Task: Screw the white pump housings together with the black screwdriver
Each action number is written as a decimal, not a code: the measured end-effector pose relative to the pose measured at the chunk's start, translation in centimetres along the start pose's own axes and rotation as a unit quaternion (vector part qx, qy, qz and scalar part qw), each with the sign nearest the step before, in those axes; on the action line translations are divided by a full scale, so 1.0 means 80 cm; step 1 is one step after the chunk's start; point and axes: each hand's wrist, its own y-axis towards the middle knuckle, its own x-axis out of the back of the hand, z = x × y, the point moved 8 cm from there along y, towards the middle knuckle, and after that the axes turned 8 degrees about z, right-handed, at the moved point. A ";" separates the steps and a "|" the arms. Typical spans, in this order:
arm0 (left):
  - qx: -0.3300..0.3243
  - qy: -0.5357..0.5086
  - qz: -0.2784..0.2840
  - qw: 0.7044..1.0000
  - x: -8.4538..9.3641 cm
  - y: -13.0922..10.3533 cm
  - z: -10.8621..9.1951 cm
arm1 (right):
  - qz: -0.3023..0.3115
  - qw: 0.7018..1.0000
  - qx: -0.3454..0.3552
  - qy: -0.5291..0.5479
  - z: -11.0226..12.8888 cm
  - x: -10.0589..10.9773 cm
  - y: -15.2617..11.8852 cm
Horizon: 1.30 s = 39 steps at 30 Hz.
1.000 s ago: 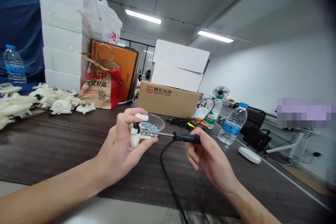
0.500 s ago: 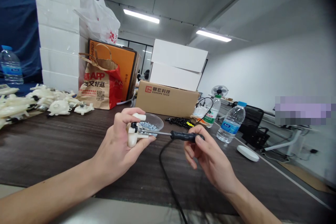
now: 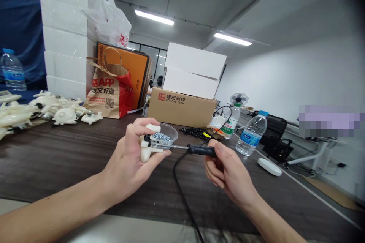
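Observation:
My left hand [image 3: 129, 155] is closed around a white plastic part [image 3: 145, 153] with a small black piece on it, held up over the table. My right hand [image 3: 228, 165] grips the black handle of a screwdriver [image 3: 202, 150]. The screwdriver lies almost level, its metal shaft reaching left to the black piece on the white part. Whether the tip sits in a screw is too small to tell. Behind the part stands a clear round bowl [image 3: 172, 133] of small silver screws [image 3: 162, 137], partly hidden by my left hand.
Several white plastic parts [image 3: 65, 116] are heaped at the left. A paper bag [image 3: 104, 97] and a cardboard box [image 3: 182, 110] stand behind. Small black pieces [image 3: 194, 132] lie before the box. A water bottle [image 3: 251, 135] and a white oval object [image 3: 269, 167] are at right; a black cable [image 3: 182, 193] crosses the front.
My right hand's fingers have turned and curled more tightly at the end of the screwdriver handle. The left hand and white part have barely shifted.

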 end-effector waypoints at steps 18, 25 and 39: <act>0.020 0.000 -0.006 1.000 0.002 0.002 0.002 | 0.012 0.999 -0.023 0.041 -0.005 -0.005 -0.003; 0.021 0.003 -0.001 1.000 0.000 0.000 0.002 | 0.018 0.998 -0.018 0.050 -0.003 -0.007 -0.001; 0.030 0.001 0.000 1.000 -0.002 0.002 0.003 | -0.010 0.999 -0.013 0.050 -0.002 -0.003 -0.002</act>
